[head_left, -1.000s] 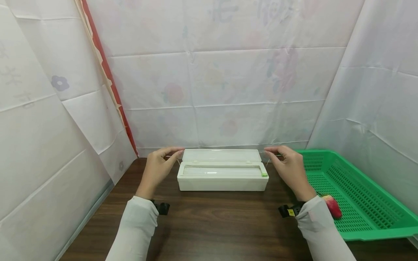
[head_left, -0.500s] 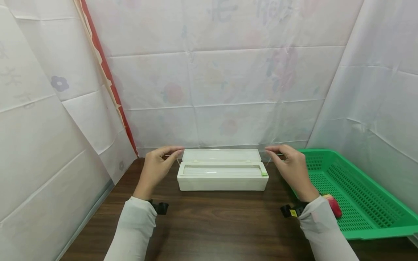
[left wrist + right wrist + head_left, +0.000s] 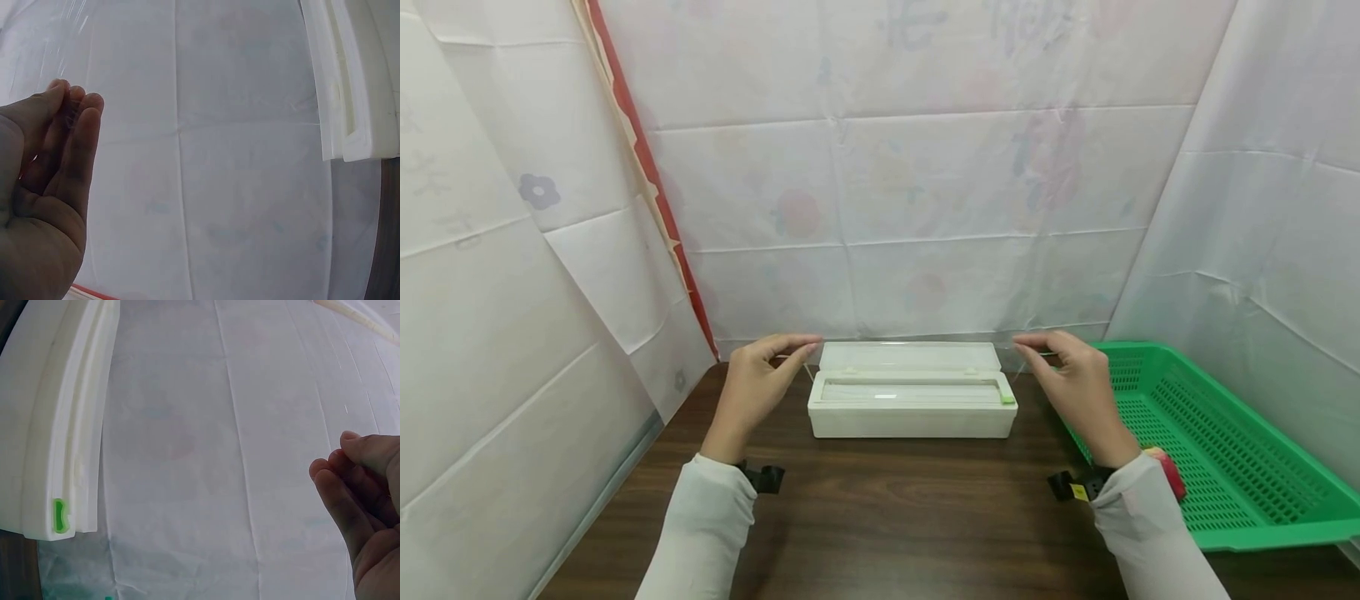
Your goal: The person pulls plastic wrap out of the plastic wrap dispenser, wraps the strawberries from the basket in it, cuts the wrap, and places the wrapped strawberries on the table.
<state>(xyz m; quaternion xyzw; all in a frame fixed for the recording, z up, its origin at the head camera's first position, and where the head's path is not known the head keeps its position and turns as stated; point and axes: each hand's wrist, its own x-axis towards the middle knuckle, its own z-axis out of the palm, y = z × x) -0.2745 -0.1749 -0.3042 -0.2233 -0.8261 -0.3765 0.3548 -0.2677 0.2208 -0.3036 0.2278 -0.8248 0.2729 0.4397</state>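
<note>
A white cling film dispenser [image 3: 912, 423] lies lengthwise on the table, its lid [image 3: 910, 357] tilted up at the back. At the right end of its top sits a small green slider [image 3: 1006, 400]. Clear cling film [image 3: 74, 28] stretches between the hands, above and behind the box. The left hand [image 3: 760, 382] pinches one corner of it between thumb and fingertips, left of the box. On the other side, the right hand [image 3: 1075, 385] pinches the opposite corner. Most of the film is too transparent to make out in the head view.
A green plastic basket [image 3: 1262, 533] stands at the right, beyond the right forearm. In it lies a red and yellow fruit [image 3: 1171, 477], partly hidden by the sleeve. White sheeting [image 3: 917, 183] walls in the dark wooden table [image 3: 902, 525] at the back and sides.
Both hands have drifted slightly apart, the left one leftward and the right one rightward, still pinching the film. The dispenser has stayed in place.
</note>
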